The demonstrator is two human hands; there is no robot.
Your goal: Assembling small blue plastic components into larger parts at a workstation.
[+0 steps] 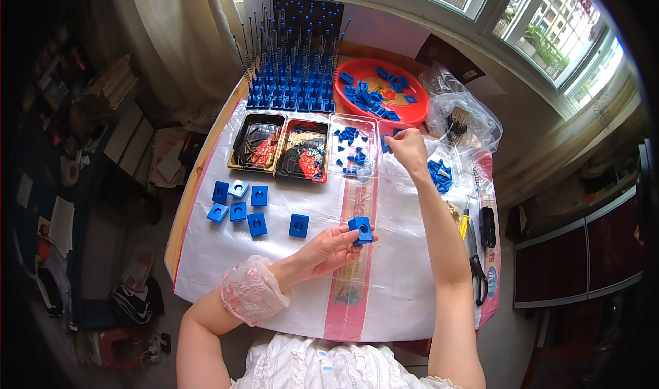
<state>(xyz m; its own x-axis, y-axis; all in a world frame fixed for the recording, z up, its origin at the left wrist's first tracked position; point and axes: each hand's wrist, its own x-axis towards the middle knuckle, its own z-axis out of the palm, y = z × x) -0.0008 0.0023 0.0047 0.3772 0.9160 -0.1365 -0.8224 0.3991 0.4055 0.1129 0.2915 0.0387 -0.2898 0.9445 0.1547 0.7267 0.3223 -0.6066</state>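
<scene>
Two bare arms come up from the near edge of the table (pixel 206 252), which is covered with a white plastic sheet. At the far edge stands a big rack of blue blocks with thin rods and springs (pixel 292 66) sticking up from them. Beside it, toward the far right corner, sits a red bowl (pixel 419 107) holding loose blue parts, with a crumpled clear bag (pixel 467 111) next to it. In front of the rack lie two black trays (pixel 281 145) and a clear tray (pixel 353 149) with a few small blue pieces inside. Six blue blocks (pixel 240 203) are grouped near the left edge, and one more block (pixel 298 225) rests alone toward the middle.

Her right arm stretches far forward, nearly straight, and the right hand (pixel 406 149) is bent down at the wrist with the fingers pinched together on a small blue piece (pixel 386 142) just beside the clear tray. The left forearm, with a frilly clear cuff at the wrist, lies angled across the near part of the table; the left hand (pixel 329 248) is turned palm up, its fingers curled around a blue cube (pixel 360 230) held just above the sheet near the middle. Scissors (pixel 477 269) lie along the right edge.
</scene>
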